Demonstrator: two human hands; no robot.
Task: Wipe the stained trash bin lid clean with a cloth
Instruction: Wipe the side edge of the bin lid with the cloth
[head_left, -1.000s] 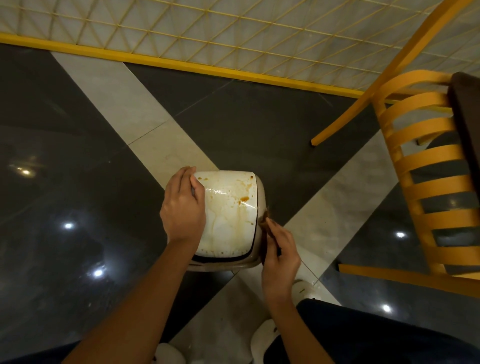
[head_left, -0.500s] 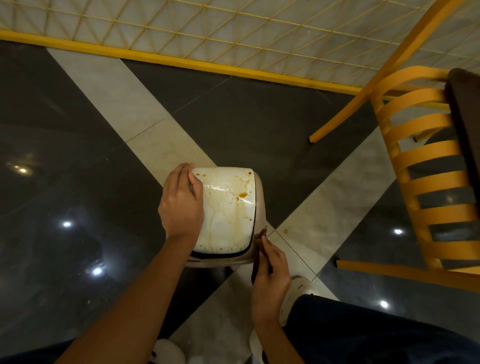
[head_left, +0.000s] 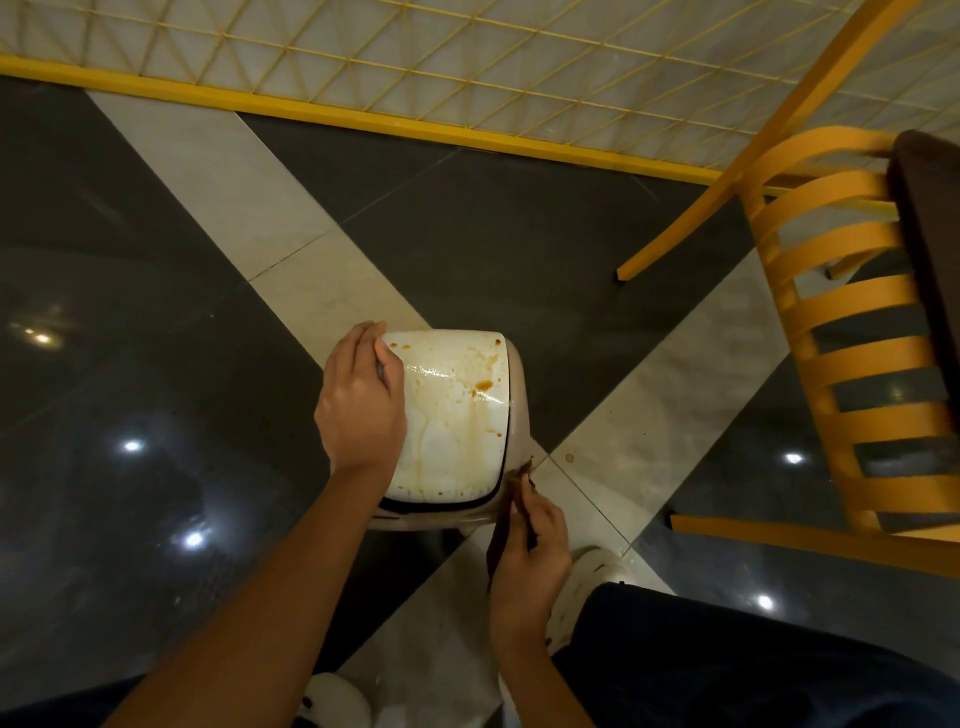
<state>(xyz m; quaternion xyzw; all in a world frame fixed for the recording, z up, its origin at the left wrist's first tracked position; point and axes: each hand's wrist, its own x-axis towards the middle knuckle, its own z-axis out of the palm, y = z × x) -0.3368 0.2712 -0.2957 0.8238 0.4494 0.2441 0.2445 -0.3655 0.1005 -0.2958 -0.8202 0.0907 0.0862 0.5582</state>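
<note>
a small cream-white plastic trash bin (head_left: 519, 410) stands on a glossy floor of dark grey tiles (head_left: 130, 312) crossed by pale marble-like bands, right where two of the bands meet. its white, rounded-square plastic lid (head_left: 452, 441) faces up and is closed, marked with an orange-brown blot (head_left: 483, 386) near the far right corner, small specks along the far edge and faint brownish drip streaks running towards the near edge. the left hand (head_left: 361, 400) grips the left side of the lid, fingers curled over the far left corner and the thumb lying along the top; a dark sliver shows between thumb and fingers, but i cannot tell what it is. the right hand (head_left: 532, 551) is well apart from the left, low at the near right corner of the bin, pinching a dark brown folded cloth (head_left: 501, 535) between thumb and fingers; the cloth's upper tip touches the bin's near right corner, just off the lid's top surface. below the hands are a white shoe (head_left: 597, 571) on a pale band, a second white shoe (head_left: 337, 699) at the bottom edge, and a dark blue trouser leg (head_left: 727, 660). to the right stands an orange-yellow chair with curved horizontal slats (head_left: 852, 306), and a yellow wire-mesh panel (head_left: 467, 62) on a yellow base bar runs along the far side.
</note>
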